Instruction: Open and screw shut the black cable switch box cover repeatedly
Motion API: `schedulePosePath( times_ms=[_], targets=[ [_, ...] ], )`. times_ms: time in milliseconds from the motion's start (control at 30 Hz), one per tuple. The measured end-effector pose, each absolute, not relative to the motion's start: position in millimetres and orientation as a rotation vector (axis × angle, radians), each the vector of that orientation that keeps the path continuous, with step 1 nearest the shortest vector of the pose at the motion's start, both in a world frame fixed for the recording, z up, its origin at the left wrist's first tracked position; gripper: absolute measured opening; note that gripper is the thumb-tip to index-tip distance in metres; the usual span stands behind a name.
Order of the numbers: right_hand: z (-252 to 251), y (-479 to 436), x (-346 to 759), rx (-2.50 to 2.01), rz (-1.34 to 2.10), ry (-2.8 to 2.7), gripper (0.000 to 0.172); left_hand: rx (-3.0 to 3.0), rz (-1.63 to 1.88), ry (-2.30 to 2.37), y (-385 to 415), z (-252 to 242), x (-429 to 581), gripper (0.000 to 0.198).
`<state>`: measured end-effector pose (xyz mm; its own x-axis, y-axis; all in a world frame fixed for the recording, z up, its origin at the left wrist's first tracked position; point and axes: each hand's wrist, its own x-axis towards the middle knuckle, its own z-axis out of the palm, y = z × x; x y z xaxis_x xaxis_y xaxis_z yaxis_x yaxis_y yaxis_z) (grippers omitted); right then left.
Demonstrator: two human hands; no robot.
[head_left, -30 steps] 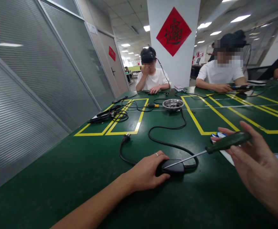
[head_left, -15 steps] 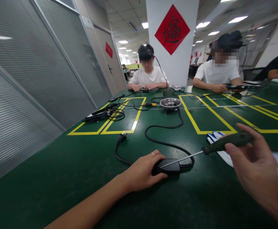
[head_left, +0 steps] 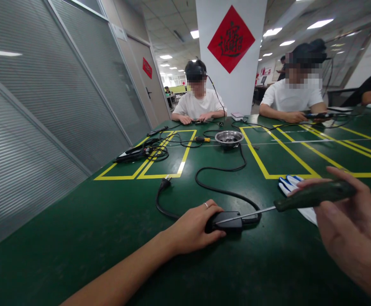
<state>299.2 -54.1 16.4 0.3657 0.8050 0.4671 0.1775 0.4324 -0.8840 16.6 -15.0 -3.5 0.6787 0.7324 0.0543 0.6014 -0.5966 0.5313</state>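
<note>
At the far left there is a glass wall (head_left: 45, 106) with blinds, beside the green table (head_left: 77, 238). On the table, a bundle of black cables (head_left: 140, 154) lies across the yellow tape lines (head_left: 115, 177). Nearer, a two-pin plug (head_left: 165, 183) rests on the table, and its cord runs to behind the left hand (head_left: 193, 227). This hand, which wears a ring (head_left: 206, 205), is curved around the left end of a black adapter (head_left: 234, 220) and holds it flat on the table. Farther back, a screwdriver with a yellow handle (head_left: 206, 139) points toward a metal bowl (head_left: 226, 143). From the right end of the adapter, a black cord (head_left: 228, 192) winds back toward the bowl. Next, a long screwdriver (head_left: 312, 196) is slanted, with its tip at the adapter. Behind its handle lies a white-blue glove (head_left: 306, 216). At the right, the right hand (head_left: 351, 233) holds this handle between the fingers and thumb.
</note>
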Motion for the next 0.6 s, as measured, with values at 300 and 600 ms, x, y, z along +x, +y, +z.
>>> schedulePosePath(
  times_ms=[300, 600],
  targets=[
    [9, -29, 313, -1.134, 0.796, -0.810, 0.041, 2.426, 0.356, 1.051, -15, -5, 17, 0.042],
    [-26, -9, 332, -1.530, 0.651, -1.183, 0.049, 2.500, 0.412, 1.124, -12, 1, 13, 0.038]
  ],
)
